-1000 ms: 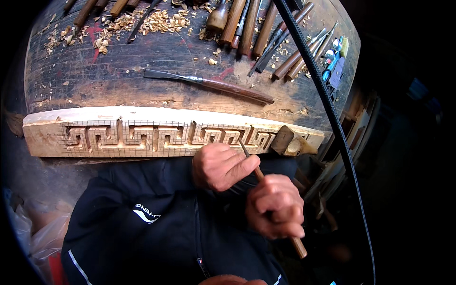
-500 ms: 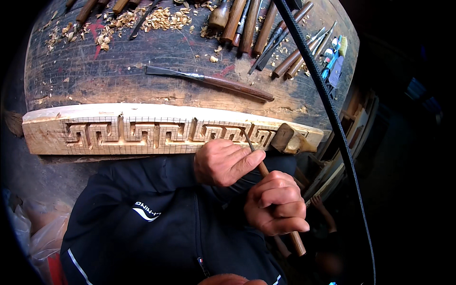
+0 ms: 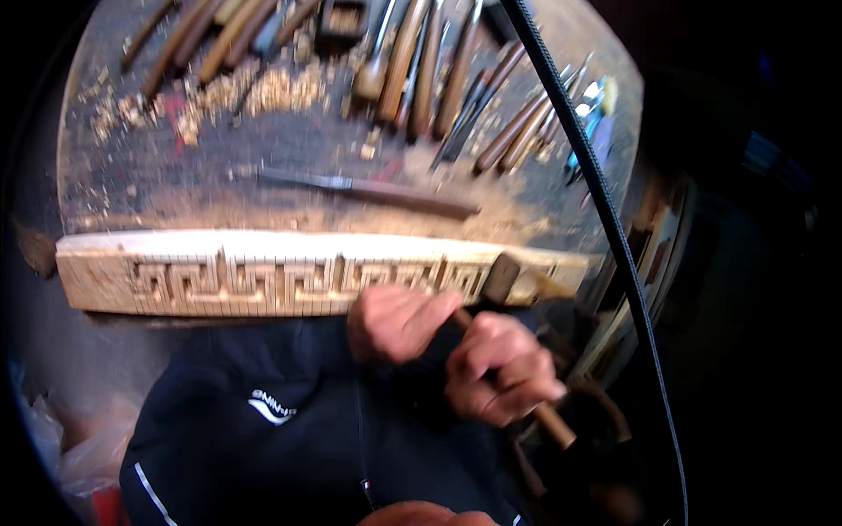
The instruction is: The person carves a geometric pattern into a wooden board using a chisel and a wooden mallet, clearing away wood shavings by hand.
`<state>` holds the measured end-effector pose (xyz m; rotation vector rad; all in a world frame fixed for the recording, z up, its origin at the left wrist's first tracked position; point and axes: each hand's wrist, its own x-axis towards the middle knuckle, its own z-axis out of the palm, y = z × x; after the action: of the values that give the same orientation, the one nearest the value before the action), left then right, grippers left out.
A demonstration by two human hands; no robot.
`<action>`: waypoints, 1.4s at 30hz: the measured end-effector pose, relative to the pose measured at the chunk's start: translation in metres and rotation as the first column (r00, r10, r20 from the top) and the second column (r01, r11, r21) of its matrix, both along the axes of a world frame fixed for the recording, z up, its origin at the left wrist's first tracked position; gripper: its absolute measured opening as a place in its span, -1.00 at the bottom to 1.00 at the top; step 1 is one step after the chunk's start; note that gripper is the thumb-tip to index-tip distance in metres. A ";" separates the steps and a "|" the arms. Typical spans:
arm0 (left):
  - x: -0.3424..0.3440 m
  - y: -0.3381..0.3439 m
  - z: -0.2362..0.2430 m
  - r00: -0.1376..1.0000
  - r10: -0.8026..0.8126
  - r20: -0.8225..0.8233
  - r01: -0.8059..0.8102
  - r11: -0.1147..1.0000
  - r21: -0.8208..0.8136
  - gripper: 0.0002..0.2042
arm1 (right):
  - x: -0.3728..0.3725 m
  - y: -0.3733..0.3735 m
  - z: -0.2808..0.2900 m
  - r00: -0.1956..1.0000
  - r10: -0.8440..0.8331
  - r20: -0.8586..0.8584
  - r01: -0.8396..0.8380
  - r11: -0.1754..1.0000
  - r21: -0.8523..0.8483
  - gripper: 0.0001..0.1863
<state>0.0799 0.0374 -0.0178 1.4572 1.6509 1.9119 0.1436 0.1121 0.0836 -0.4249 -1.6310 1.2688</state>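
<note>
A long pale wooden board [image 3: 96,279], carved with a grooved key pattern over pencilled grid lines, lies along the bench's near edge. My right hand [image 3: 502,370] is wrapped around the wooden handle of a carving chisel [image 3: 555,426], whose butt sticks out below my fist. Closed beside it, my left hand [image 3: 399,323] overlaps the board's front edge, its thumb against the chisel's front part. Motion blur and my fingers hide the blade tip. On the board's right end, just beyond my hands, rests a mallet [image 3: 502,279] with a dark block head.
Behind the board, another chisel [image 3: 386,191] lies crosswise on the bench [image 3: 219,206]. Several wooden-handled tools [image 3: 430,74] and shavings [image 3: 281,90] spread along the back. A brush [image 3: 609,95] is at far right. A black cord [image 3: 605,188] crosses the view.
The whole view has shifted, so bench and board sit lower in it. My right hand has come nearer the board, and the chisel slants more sideways. Both hands keep their hold.
</note>
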 end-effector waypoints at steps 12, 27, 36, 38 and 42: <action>-0.003 0.006 0.006 0.992 0.063 -0.108 -0.058 0.997 0.045 -0.57 | 0.000 -0.011 0.002 0.975 -0.222 -0.027 0.224 0.973 0.064 -0.27; -0.018 -0.012 0.018 0.965 -0.075 -0.249 0.106 0.988 0.111 -0.56 | 0.034 -0.025 0.026 0.987 0.147 0.069 -0.158 0.968 0.195 -0.48; -0.035 -0.011 0.035 0.922 -0.029 -0.385 0.070 0.993 0.093 -0.61 | 0.040 -0.019 0.027 0.994 0.089 0.066 -0.105 0.946 0.308 -0.53; -0.039 -0.013 0.031 0.912 0.087 -0.402 -0.045 0.993 0.112 -0.60 | 0.049 -0.014 0.029 0.987 0.011 0.161 -0.073 0.920 0.385 -0.61; -0.057 -0.018 0.033 0.842 0.207 -0.498 -0.156 0.977 0.143 -0.63 | 0.068 -0.008 0.036 0.921 -0.108 0.375 -0.089 0.878 0.469 -0.67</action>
<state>0.0227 0.0198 0.0154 2.0555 2.0014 1.8170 0.2116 0.1042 0.1195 -0.3887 -2.2068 0.7484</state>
